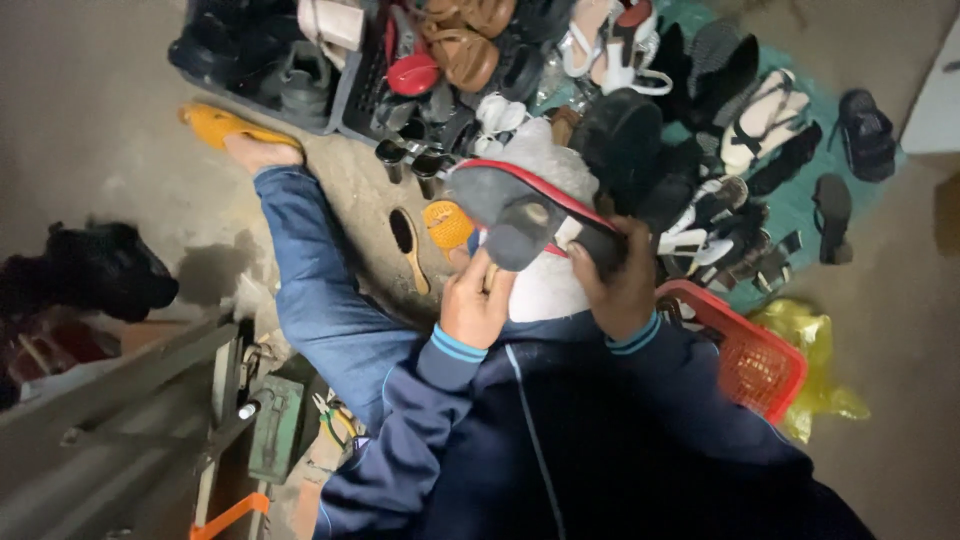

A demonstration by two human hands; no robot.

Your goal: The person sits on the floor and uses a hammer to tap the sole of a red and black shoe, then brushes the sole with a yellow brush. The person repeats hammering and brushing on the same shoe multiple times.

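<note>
I hold a shoe (520, 205) upside down over my lap, its grey sole and heel facing up, with a red edge along the side. My right hand (622, 285) grips the shoe at its toe end. My left hand (476, 300) is closed around a small wooden-handled tool whose tip meets the heel block; the tool is mostly hidden. A white cloth (545, 290) lies under the shoe on my lap. My legs are in blue jeans, one stretched out with an orange slipper (225, 125) on the foot.
A wooden-handled brush (408, 245) and an orange brush (447, 224) lie on the floor. Several shoes and sandals (740, 130) are piled ahead, some in dark crates (330, 105). A red basket (745, 360), yellow bag (810, 350), green metal box (275, 425) and pliers (335, 418) sit nearby.
</note>
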